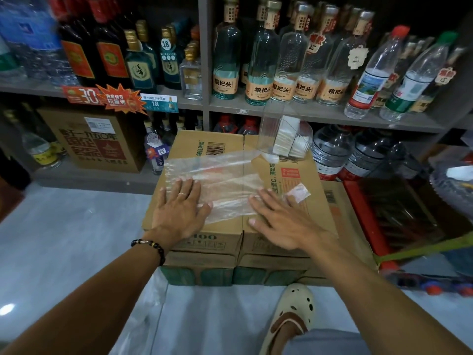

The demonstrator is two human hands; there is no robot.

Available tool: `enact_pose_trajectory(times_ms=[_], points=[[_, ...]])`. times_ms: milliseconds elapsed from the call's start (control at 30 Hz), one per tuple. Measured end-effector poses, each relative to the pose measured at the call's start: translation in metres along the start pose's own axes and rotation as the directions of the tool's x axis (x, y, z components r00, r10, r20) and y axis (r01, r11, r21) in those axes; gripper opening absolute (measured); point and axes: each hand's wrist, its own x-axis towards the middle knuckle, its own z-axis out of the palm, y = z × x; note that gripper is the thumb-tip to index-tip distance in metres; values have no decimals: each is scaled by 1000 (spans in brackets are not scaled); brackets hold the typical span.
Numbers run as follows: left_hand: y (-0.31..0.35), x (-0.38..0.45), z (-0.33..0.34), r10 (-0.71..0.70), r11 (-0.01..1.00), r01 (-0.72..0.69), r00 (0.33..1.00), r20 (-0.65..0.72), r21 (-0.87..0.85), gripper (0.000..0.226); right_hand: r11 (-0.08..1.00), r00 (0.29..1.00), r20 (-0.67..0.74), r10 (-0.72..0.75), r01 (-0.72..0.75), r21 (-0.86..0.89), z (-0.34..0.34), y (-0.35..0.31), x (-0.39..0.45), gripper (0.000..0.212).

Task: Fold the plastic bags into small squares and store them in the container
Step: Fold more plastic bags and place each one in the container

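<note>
- Plastic bag (217, 180): clear, spread flat on the cardboard box (302, 216), under both sets of fingertips.
- Left hand (179, 211): fingers straight, released, pressing the bag's left end.
- Right hand (281, 221): fingers straight, released, on its right end.
- Container (285, 135): clear, beyond the fingers, holding folded squares.

Shop: price-tagged bottle shelves (256, 108)
</note>
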Motion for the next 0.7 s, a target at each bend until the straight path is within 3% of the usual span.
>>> enact_pose_trajectory(times_ms=[100,200,333,433,500,567,633,700], points=[[-2,-7,1,58,996,-64,995,-85,-68,75,995,994,-47,97,-97,-4,1,13,-5,71],[-19,-26,5,226,964,-255,934,-277,-74,79,998,985,-168,47,-41,38,-4,-2,-6,73],[-51,-49,10,392,912,-409,889,-236,-23,54,989,971,-229,-72,100,113,-14,-32,-3,71],[-51,-59,0,455,870,-493,816,-357,-19,25,982,957,-264,-123,156,109,-16,-46,-2,71],[-41,-62,-9,431,860,-502,812,-394,-93,30,978,954,-258,-151,182,100,-18,-54,-2,71],[-34,-64,-10,315,855,-449,847,-428,-260,21,971,955,-242,-172,206,121,-20,-61,-2,62],[-30,-64,-8,198,835,-378,884,-423,-400,12,961,938,-293,-188,237,143,-22,-67,-2,31],[-31,-66,-6,166,822,-331,918,-361,-463,29,956,933,-318,-165,231,180,-25,-70,-2,8]])
